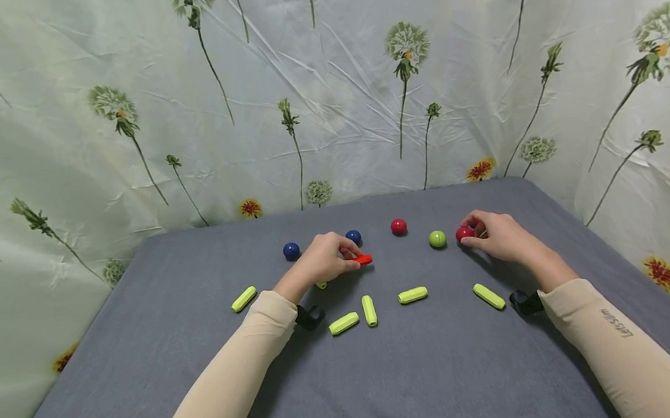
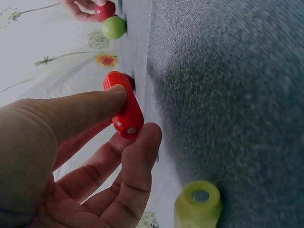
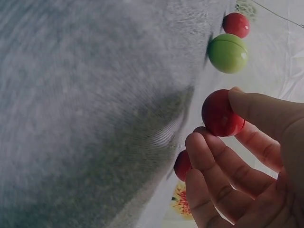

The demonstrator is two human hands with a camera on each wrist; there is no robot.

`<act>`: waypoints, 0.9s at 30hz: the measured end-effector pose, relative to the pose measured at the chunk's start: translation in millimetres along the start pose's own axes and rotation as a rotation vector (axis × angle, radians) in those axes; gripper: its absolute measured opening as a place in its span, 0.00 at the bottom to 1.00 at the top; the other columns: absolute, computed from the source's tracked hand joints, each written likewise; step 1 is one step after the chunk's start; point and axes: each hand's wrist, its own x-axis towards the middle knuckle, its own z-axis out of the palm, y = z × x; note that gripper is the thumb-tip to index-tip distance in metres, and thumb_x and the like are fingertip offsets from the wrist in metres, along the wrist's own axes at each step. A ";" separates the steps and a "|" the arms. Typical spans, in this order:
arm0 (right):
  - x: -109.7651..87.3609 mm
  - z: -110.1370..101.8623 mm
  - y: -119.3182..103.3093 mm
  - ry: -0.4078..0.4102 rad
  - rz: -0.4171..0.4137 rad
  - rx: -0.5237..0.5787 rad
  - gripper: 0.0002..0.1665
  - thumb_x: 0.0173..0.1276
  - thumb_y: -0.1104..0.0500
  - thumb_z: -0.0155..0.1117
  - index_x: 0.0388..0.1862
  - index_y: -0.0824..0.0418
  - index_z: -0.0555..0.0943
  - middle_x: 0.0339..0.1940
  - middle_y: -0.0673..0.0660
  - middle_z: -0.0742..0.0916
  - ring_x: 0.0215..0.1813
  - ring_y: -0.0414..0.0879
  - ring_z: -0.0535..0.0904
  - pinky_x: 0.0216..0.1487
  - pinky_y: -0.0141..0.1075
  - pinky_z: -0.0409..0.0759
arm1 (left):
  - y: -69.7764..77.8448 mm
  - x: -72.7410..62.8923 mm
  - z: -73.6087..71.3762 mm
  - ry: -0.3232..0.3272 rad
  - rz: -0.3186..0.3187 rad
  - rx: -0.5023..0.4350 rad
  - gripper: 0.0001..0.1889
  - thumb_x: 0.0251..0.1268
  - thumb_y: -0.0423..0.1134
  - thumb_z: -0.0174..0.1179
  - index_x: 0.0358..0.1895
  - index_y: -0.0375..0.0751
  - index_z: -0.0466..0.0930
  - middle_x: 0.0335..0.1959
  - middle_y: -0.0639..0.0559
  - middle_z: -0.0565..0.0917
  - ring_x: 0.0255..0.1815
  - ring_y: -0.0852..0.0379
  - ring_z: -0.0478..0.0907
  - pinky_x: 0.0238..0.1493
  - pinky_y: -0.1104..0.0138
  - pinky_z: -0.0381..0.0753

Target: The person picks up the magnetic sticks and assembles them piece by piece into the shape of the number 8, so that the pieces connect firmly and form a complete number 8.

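Between thumb and fingers, my left hand (image 1: 323, 257) pinches a short red plastic rod (image 2: 124, 107) with a round metal spot in its end. It is held over the grey cloth, close to a blue ball (image 1: 353, 237). My right hand (image 1: 500, 237) grips a red ball (image 3: 221, 113) by thumb and fingertips at the right side of the table. A green ball (image 1: 437, 239) sits just left of that hand. Another red ball (image 3: 182, 166) shows partly behind the right fingers in the right wrist view. A yellow-green rod (image 1: 321, 284) is mostly hidden below the left wrist.
Several yellow-green rods (image 1: 412, 295) lie scattered across the grey cloth (image 1: 424, 375), one of them (image 1: 489, 296) near the right wrist. Towards the back are a blue ball (image 1: 292, 251) and a red ball (image 1: 399, 227). A flower-printed curtain (image 1: 349, 100) hangs behind the table.
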 end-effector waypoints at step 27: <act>-8.7 2.7 -52.6 -0.038 -0.083 0.096 0.20 0.62 0.47 0.65 0.50 0.53 0.76 0.40 0.54 0.86 0.42 0.45 0.82 0.43 0.41 0.79 | 18.4 17.4 12.2 -0.036 0.022 0.033 0.07 0.55 0.44 0.67 0.38 0.56 0.86 0.31 0.59 0.82 0.34 0.60 0.75 0.33 0.69 0.74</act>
